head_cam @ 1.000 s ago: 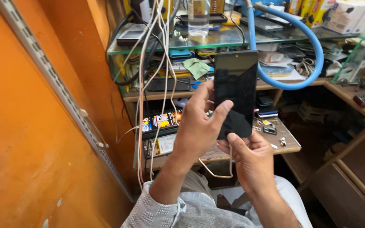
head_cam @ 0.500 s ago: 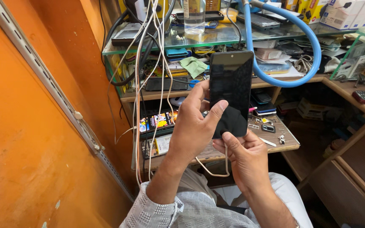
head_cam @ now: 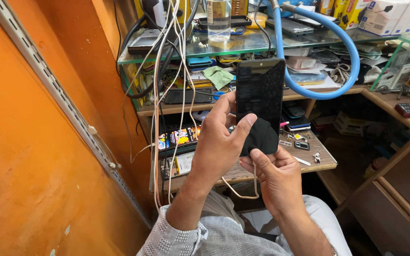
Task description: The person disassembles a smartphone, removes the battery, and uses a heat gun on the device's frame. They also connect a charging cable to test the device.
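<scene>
Black and glossy, a smartphone (head_cam: 260,92) stands upright between both hands, its dark screen turned toward the person, raised well above the bench (head_cam: 243,171) so the glass faces the eyes. The left hand (head_cam: 219,147) wraps the phone's left edge from behind, fingers curled round it and the thumb stretched across the lower front, where it presses a black cloth (head_cam: 262,136) against the screen; the grip steadies the phone while the thumb works the cloth. The right hand (head_cam: 276,178) sits just below, closed around the phone's bottom end and the gathered tail of the cloth, propping both from underneath, though how its fingers lie behind cannot be seen clearly. A thin pale cord (head_cam: 243,189) loops down between the wrists. Beyond the hands, a blue flexible hose (head_cam: 342,71) arcs behind the phone, and a glass shelf (head_cam: 224,47) above it carries a clear bottle (head_cam: 218,19) and other phones. Left of the left hand, white cables (head_cam: 160,109) hang down along an orange wall (head_cam: 24,156).
</scene>
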